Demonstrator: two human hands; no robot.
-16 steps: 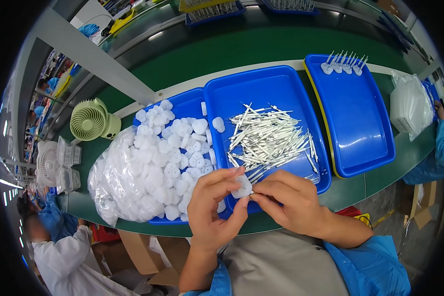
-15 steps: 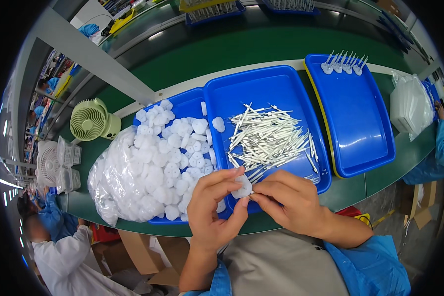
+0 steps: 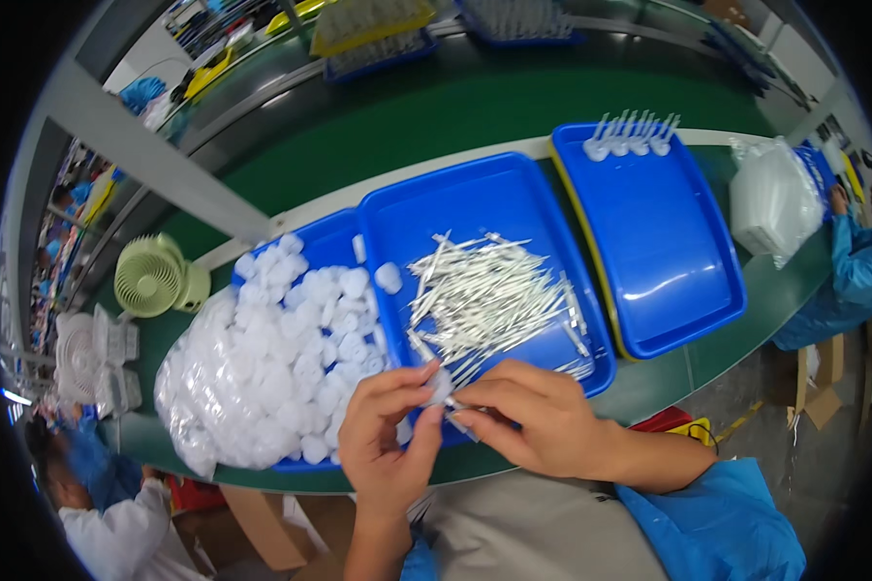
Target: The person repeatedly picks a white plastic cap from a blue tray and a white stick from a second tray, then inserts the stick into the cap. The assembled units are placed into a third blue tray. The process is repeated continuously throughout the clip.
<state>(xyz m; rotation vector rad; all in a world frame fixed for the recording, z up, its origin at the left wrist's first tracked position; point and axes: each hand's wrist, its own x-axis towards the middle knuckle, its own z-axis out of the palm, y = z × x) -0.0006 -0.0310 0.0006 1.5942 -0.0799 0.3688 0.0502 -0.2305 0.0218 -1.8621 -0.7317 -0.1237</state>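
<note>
Between the thumb and fingers of my left hand (image 3: 383,441) is a white plastic piece (image 3: 440,387), partly covered by the fingertips. My right hand (image 3: 538,416) pinches a thin white stick (image 3: 452,404) against that piece; most of the stick is hidden and slightly blurred. Just beyond my hands, a heap of thin white sticks (image 3: 489,300) lies in the middle blue tray (image 3: 455,208). To the left, many loose white plastic pieces (image 3: 325,334) spill from a clear plastic bag (image 3: 199,387) over another blue tray (image 3: 329,237).
At right, a blue tray (image 3: 664,247) bears several joined pieces with upright sticks (image 3: 633,140) along its far edge. A wrapped white stack (image 3: 773,198) stands beyond it. A green fan (image 3: 155,276) is at left. Co-workers (image 3: 131,523) sit at both sides.
The view has shifted, so the trays sit lower and further left. Both hands stay together around the white plastic piece, which is now tilted and more hidden by my fingers.
</note>
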